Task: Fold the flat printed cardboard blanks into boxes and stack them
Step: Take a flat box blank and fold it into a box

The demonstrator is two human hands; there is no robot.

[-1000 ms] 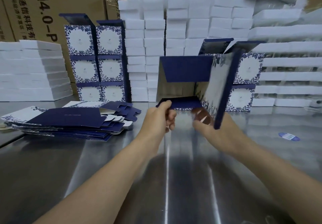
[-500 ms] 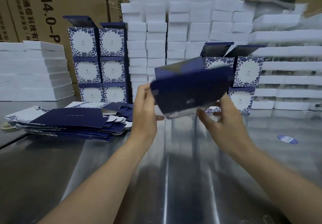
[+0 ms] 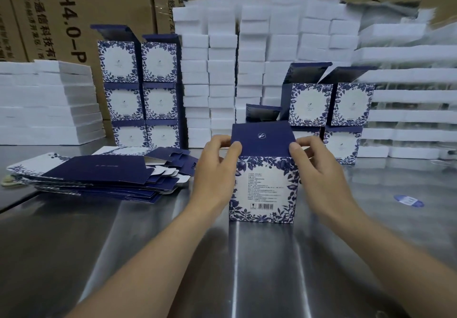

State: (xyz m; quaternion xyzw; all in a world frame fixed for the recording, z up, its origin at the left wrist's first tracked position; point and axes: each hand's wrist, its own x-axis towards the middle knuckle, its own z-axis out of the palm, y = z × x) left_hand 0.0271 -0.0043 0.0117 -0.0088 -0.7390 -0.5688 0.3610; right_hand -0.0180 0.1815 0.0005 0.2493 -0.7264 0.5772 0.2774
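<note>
- Two stacks of folded boxes: left stack (image 3: 141,92) at the back, right stack (image 3: 331,115) behind the hands.
- Flat blanks (image 3: 99,176) piled on the counter (image 3: 148,256), left of the hands.
- Left hand (image 3: 215,169): fingers curled on the navy top flap and left side of the box (image 3: 263,189) (upright on the counter, centre).
- Right hand (image 3: 319,169): fingers pinching the flap's right edge.
- Blue sticker (image 3: 408,200) far right.
</note>
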